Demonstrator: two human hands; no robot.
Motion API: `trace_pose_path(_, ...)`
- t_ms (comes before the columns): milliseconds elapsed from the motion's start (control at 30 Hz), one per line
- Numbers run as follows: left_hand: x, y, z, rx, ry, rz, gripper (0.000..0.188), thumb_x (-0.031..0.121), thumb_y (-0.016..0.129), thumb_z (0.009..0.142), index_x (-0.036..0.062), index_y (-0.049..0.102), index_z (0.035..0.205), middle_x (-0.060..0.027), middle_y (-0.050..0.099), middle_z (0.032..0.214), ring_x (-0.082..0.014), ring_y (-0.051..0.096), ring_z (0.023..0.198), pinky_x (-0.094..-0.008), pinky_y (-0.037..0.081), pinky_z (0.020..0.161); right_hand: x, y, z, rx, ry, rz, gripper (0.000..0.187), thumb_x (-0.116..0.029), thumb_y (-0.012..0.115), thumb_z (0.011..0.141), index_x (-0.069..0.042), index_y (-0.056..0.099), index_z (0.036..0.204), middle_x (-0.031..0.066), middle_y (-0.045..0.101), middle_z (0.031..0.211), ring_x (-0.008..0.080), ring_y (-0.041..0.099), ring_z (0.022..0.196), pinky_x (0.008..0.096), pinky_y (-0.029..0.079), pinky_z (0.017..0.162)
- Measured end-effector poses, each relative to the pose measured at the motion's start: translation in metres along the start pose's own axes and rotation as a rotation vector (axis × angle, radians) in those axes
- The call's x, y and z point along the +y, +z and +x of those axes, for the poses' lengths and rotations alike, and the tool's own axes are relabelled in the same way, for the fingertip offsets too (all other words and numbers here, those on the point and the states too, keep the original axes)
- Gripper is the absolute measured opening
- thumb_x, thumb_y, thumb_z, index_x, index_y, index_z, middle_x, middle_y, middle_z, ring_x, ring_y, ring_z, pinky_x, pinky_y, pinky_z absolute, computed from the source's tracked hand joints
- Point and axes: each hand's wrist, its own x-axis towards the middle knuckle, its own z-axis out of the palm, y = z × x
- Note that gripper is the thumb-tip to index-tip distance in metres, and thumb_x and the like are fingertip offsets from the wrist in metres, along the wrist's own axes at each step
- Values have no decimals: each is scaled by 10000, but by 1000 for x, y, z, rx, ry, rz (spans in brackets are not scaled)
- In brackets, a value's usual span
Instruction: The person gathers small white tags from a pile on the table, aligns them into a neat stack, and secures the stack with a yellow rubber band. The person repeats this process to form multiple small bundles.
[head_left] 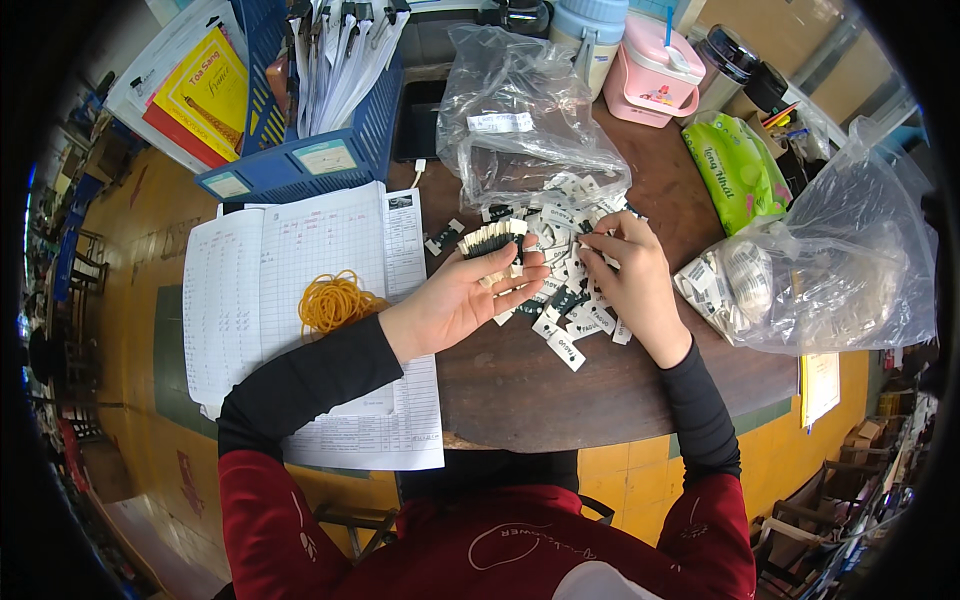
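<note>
My left hand (465, 290) is palm up, closed around a stack of fabric labels (490, 243), with their pale and dark edges fanned upward. A heap of loose white and dark green labels (568, 338) is spread on the brown table between my hands. Over the right side of that heap, my right hand (635, 270) has its thumb and fingertips pinched together at the labels. Its fingertips cover whatever they grip, so I cannot make out if a label is between them.
An open notebook (225, 300) and printed sheets (410, 430) lie left, with yellow rubber bands (338, 302) on top. Behind are a blue file rack (330, 160), a clear plastic bag (530, 150) and a pink container (650, 75). Right are a green packet (735, 175) and a bag of bundled labels (810, 290).
</note>
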Motion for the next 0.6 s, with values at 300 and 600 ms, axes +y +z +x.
trace_pose_path(300,-2,0,1,-25,12,117,303,156,567,1012,72,543,1302,-38,561,1307,-210,570,1210,-359,521,1052,-8,-7,4,16,163,245,150,-75,738,789,-19,737,928,85,641,925,280,622,837,383,487,776)
trace_pose_path(600,-2,0,0,-16,12,113,290,154,577,1007,60,557,1280,-43,562,1320,-213,576,1203,-360,517,1056,-2,-5,2,-113,14,29,226,-91,732,796,-33,721,1015,83,631,889,285,616,823,396,473,757)
